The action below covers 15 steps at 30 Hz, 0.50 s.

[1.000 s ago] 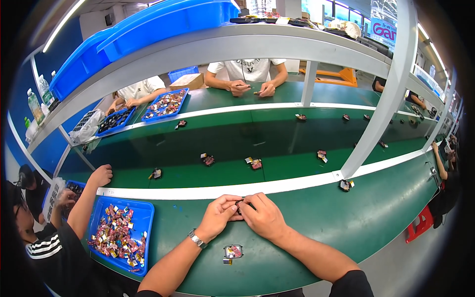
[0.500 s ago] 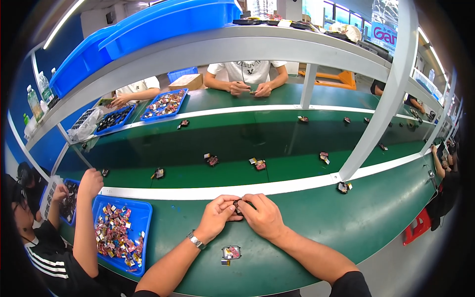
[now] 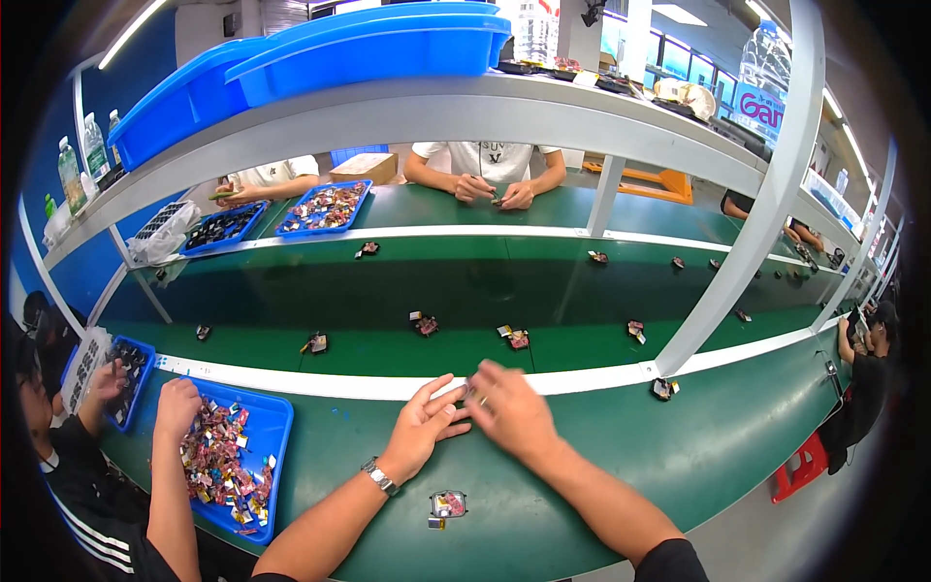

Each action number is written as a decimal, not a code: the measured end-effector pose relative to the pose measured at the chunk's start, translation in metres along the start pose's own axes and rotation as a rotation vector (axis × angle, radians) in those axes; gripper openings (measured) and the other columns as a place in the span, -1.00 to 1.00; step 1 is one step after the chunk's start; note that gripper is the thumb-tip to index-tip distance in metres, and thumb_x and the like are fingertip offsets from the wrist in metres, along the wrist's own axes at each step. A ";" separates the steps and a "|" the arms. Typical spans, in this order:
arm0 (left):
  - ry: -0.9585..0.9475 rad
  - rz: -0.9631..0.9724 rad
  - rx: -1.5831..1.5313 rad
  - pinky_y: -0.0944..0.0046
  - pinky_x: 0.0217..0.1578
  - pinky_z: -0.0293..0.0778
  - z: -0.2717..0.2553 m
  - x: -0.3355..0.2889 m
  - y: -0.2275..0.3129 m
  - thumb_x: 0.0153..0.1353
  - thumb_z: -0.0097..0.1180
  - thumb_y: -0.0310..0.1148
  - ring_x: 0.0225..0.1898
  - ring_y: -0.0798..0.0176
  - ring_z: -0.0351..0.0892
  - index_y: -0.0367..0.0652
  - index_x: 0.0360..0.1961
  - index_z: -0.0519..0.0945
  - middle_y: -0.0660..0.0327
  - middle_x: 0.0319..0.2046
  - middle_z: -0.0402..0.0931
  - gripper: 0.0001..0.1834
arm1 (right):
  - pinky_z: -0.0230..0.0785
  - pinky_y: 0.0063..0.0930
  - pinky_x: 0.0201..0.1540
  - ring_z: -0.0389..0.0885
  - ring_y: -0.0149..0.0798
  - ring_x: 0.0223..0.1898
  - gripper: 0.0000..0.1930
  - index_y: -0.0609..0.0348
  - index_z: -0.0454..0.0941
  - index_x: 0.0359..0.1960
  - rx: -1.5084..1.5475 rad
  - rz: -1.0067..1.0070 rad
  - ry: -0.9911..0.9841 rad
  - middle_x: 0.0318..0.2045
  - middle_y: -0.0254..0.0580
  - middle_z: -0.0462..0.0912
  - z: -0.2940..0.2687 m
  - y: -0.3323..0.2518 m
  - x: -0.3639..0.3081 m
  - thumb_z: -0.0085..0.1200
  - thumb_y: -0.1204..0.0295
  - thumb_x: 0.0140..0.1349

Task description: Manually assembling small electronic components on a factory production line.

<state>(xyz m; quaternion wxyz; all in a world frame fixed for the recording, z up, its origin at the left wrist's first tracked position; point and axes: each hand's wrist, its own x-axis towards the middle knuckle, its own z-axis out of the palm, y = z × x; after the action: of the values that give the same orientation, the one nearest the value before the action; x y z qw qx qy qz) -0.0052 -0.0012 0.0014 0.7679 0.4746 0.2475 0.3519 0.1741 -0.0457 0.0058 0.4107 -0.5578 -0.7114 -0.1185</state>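
Over the near green bench, my left hand (image 3: 424, 427) has its fingertips together around a small dark piece, mostly hidden behind the fingers. My right hand (image 3: 511, 412) reaches across at those fingertips; motion smears its fingers, so their grip does not show. Nearer to me on the bench lies a small watch-like case (image 3: 449, 504) with a pinkish circuit board inside and a small silver-and-yellow battery (image 3: 436, 524) hanging off its lower edge.
Left of my arms, a blue tray (image 3: 284, 436) holds many small boards, with a co-worker's hand (image 3: 177, 407) over it. Beyond the white rail (image 3: 388, 386), a green belt (image 3: 572, 354) carries several small assemblies. A grey post (image 3: 742, 194) rises at the right; a shelf (image 3: 436, 112) spans overhead.
My right hand has shifted and blurred, and my left fingers have loosened and spread a little. The co-worker's hand has dropped to the blue tray. The whole view has tilted slightly.
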 end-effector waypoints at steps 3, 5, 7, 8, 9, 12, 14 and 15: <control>-0.023 0.003 0.058 0.09 0.15 0.51 -0.008 -0.001 0.002 0.40 -0.10 -0.51 0.21 0.04 0.46 -0.27 0.33 0.19 -0.03 0.28 0.32 -0.51 | 0.47 -0.19 -0.06 0.60 0.04 -0.16 -0.74 0.19 0.62 -0.23 -0.100 0.294 -0.020 -0.11 -0.01 0.64 -0.007 0.066 0.024 0.29 0.43 0.01; -0.070 0.010 0.056 0.11 0.13 0.53 -0.003 0.005 -0.002 0.39 -0.09 -0.51 0.19 0.04 0.48 -0.29 0.29 0.24 -0.03 0.27 0.32 -0.54 | 0.46 -0.18 -0.04 0.60 0.08 -0.17 -0.72 0.25 0.62 -0.21 -0.231 0.327 0.175 -0.14 0.01 0.66 -0.012 0.123 0.015 0.29 0.43 0.02; -0.096 -0.013 0.095 0.12 0.12 0.53 -0.001 0.008 -0.001 0.39 -0.09 -0.51 0.18 0.05 0.48 -0.31 0.24 0.30 -0.04 0.26 0.33 -0.59 | 0.45 -0.17 -0.01 0.59 0.07 -0.15 -0.68 0.30 0.62 -0.18 -0.218 0.576 0.094 -0.12 0.01 0.66 -0.014 0.148 0.007 0.31 0.40 0.04; -0.087 -0.016 0.094 0.12 0.12 0.53 -0.002 0.007 -0.001 0.39 -0.09 -0.51 0.18 0.05 0.48 -0.31 0.24 0.30 -0.04 0.26 0.33 -0.59 | 0.42 -0.18 0.01 0.56 0.06 -0.09 -0.58 0.32 0.59 -0.09 -0.226 0.570 0.049 -0.11 -0.02 0.65 -0.013 0.148 0.006 0.33 0.33 0.05; -0.094 -0.012 0.090 0.14 0.11 0.54 -0.003 0.007 0.000 0.39 -0.09 -0.51 0.17 0.07 0.49 -0.31 0.21 0.32 -0.04 0.24 0.35 -0.61 | 0.42 -0.18 0.01 0.56 0.06 -0.09 -0.58 0.32 0.59 -0.09 -0.221 0.570 0.042 -0.11 -0.02 0.65 -0.010 0.147 0.005 0.33 0.33 0.05; -0.083 -0.002 0.113 0.13 0.09 0.55 -0.008 0.003 0.002 0.39 -0.09 -0.50 0.15 0.07 0.51 -0.32 0.18 0.34 -0.05 0.20 0.38 -0.64 | 0.39 -0.17 0.00 0.52 0.05 -0.07 -0.51 0.31 0.55 -0.06 -0.410 0.389 0.160 -0.15 -0.01 0.64 -0.005 0.123 0.015 0.35 0.25 0.04; -0.074 0.003 0.138 0.10 0.08 0.55 -0.009 0.002 0.002 0.39 -0.09 -0.50 0.13 0.06 0.52 -0.31 0.17 0.34 -0.07 0.18 0.40 -0.65 | 0.38 -0.16 -0.03 0.50 0.06 -0.11 -0.47 0.32 0.51 -0.04 -0.318 0.479 0.042 -0.21 0.02 0.61 -0.005 0.099 0.026 0.34 0.18 0.06; -0.082 -0.003 0.141 0.12 0.06 0.56 -0.008 0.004 0.000 0.39 -0.09 -0.50 0.11 0.08 0.54 -0.31 0.17 0.35 -0.07 0.16 0.42 -0.66 | 0.39 -0.15 -0.04 0.49 0.06 -0.14 -0.48 0.32 0.49 -0.09 -0.268 0.480 0.052 -0.26 0.05 0.60 0.002 0.094 0.022 0.36 0.19 0.05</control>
<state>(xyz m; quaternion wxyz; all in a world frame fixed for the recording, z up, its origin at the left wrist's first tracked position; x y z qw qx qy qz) -0.0081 0.0060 -0.0020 0.7427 0.5411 0.2406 0.3127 0.2562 0.0036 -0.0064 0.3676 -0.7566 -0.5261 -0.1252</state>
